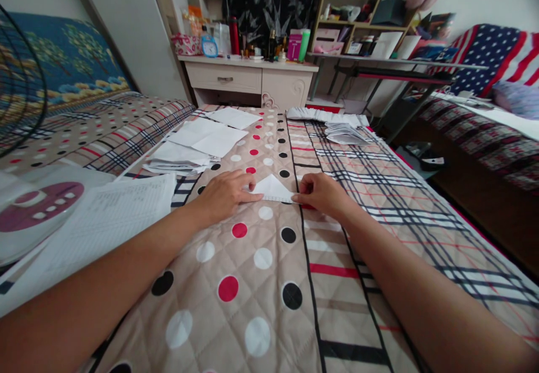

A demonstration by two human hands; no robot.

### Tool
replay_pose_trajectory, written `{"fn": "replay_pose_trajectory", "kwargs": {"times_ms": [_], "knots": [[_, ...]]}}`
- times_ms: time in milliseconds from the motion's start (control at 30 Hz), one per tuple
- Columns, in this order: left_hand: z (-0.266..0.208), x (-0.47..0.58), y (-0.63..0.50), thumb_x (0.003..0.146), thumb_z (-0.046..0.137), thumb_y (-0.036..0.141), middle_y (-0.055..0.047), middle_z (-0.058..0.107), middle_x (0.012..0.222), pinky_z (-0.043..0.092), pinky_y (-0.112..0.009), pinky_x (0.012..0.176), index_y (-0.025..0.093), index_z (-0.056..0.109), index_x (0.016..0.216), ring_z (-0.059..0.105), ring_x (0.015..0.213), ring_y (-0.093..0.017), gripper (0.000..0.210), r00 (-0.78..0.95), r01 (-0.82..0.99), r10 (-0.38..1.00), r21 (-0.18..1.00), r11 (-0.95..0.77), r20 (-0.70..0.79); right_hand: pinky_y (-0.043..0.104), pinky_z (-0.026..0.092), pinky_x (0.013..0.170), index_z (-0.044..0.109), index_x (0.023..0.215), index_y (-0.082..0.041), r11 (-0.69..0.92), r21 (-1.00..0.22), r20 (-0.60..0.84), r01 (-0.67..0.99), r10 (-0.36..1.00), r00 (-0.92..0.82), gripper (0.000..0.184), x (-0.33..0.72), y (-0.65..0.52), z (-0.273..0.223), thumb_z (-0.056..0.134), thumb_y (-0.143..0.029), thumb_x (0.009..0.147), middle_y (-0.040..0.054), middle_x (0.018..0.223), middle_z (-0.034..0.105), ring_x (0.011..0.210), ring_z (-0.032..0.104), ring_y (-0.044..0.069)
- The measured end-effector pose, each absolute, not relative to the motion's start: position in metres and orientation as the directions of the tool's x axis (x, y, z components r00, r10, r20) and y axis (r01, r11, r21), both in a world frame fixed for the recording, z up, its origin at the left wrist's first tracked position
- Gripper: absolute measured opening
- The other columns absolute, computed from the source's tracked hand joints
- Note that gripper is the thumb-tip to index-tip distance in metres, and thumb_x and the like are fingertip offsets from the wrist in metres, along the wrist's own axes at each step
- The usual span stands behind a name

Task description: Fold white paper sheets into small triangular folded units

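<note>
A small white paper (273, 187), folded into a triangle, lies flat on the quilted bedspread (261, 283). My left hand (223, 194) rests palm down with its fingertips pressing the paper's left edge. My right hand (322, 194) pinches the paper's lower right corner between thumb and fingers. Both forearms stretch across the bedspread from the near edge.
Loose white sheets (202, 140) lie at the back left of the bed, and a pile of folded papers (343, 132) sits at the back right. A printed sheet (105, 215) and a fan base (29, 207) are at my left. A desk (248, 78) stands beyond the bed.
</note>
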State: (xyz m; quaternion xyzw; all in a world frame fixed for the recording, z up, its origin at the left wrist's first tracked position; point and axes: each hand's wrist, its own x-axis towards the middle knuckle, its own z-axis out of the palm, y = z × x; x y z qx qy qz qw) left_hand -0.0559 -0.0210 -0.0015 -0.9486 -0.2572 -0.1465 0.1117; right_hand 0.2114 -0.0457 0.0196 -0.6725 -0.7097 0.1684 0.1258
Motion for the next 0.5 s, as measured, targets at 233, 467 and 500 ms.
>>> {"fn": "replay_pose_trajectory", "kwargs": {"times_ms": [233,467,500], "knots": [[0.002,-0.053,-0.025,0.084,0.055,0.009,-0.004,0.063,0.101,0.041,-0.035,0.079,0.034,0.074,0.104,0.057,0.091,-0.02,0.037,0.809,0.548,0.497,-0.097,-0.831,0.312,0.04,0.043,0.091,0.068,0.1,-0.017,0.197,-0.24,0.38,0.95,0.92,-0.095,0.027,0.182,-0.069,0.034,0.053,-0.008,0.08,0.0111,0.111,0.068,0.108,0.059,0.027],[0.0,-0.052,-0.025,0.084,0.055,0.016,-0.009,0.064,0.102,0.045,-0.039,0.083,0.023,0.077,0.087,0.057,0.095,-0.024,0.023,0.796,0.566,0.511,-0.099,-0.818,0.324,0.051,0.023,0.118,0.019,0.15,0.002,0.495,-0.41,0.219,0.766,0.869,-0.444,0.095,0.119,-0.102,0.013,0.051,-0.06,0.087,0.026,0.158,0.016,0.148,0.015,0.032],[0.0,-0.052,-0.026,0.083,0.054,0.014,-0.009,0.064,0.105,0.045,-0.04,0.085,0.022,0.077,0.086,0.057,0.098,-0.024,0.024,0.794,0.569,0.514,-0.099,-0.816,0.325,0.051,0.021,0.118,0.017,0.151,0.003,0.481,-0.418,0.165,0.771,0.875,-0.456,0.101,0.116,-0.104,0.01,0.049,-0.067,0.085,0.0264,0.158,0.015,0.149,0.013,0.033]]}}
